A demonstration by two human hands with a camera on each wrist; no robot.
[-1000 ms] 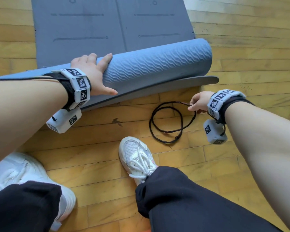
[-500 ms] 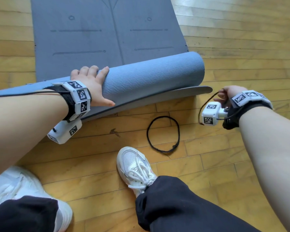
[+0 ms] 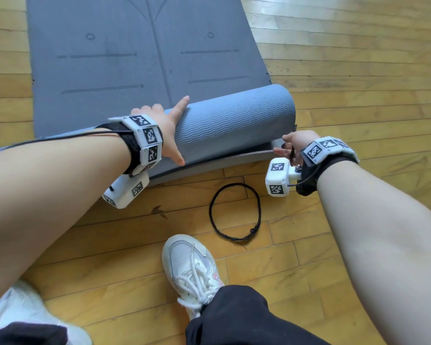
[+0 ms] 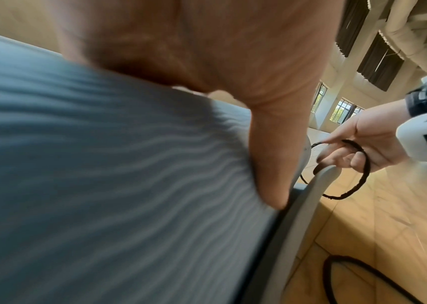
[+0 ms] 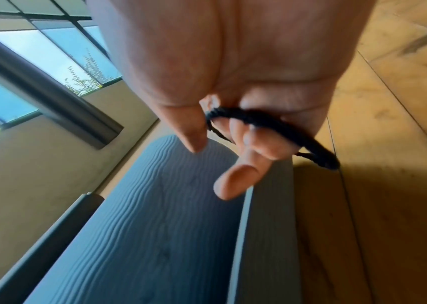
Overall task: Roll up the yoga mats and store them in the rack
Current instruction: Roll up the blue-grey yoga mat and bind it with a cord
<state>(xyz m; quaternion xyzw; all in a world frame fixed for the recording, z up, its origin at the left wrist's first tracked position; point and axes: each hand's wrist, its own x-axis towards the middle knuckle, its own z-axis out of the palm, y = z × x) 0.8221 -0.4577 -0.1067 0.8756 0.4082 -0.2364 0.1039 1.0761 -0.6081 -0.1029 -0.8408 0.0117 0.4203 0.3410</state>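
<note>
Head view: we see the rolled yoga mat (image 3: 232, 123) lying on a second, flat mat (image 3: 139, 61) spread over the wooden floor (image 3: 358, 70). The left hand (image 3: 166, 131) rests on the roll with fingers straight and thumb spread, pressing its ribbed surface. The right hand (image 3: 292, 145) sits at the roll's right end, just beside it. In the right wrist view we find its fingers (image 5: 261, 144) curled round a black elastic loop (image 5: 272, 123). A second black loop (image 3: 235, 211) lies on the floor between the roll and a white sneaker (image 3: 192, 270).
</note>
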